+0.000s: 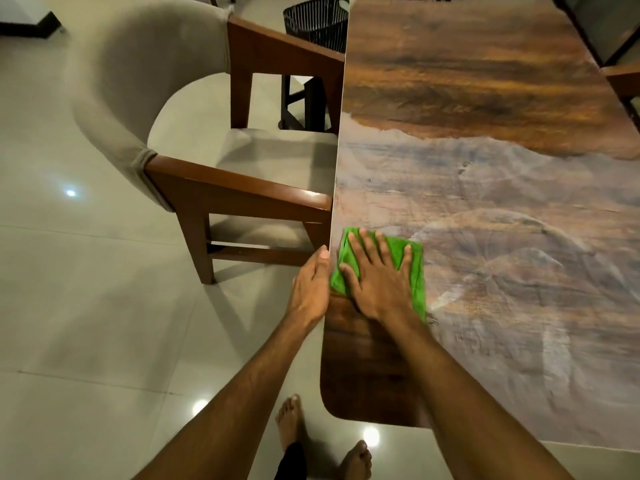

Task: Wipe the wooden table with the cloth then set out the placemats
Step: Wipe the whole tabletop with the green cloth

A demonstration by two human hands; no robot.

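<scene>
We press the green cloth (412, 271) flat with our right hand (377, 282), grip spread wide, at the left edge of the counter (485, 81) in the lower middle of the frame. Our left hand (311, 285) rests against that edge, fingers together, pinching nothing. The risk we see: the cloth lies so near the edge that one stroke leftward may push it off to the floor (86, 306). No placemats are visible.

cloth (412, 271): green | table (485, 98): brown woodgrain | basket (317, 22): black
</scene>
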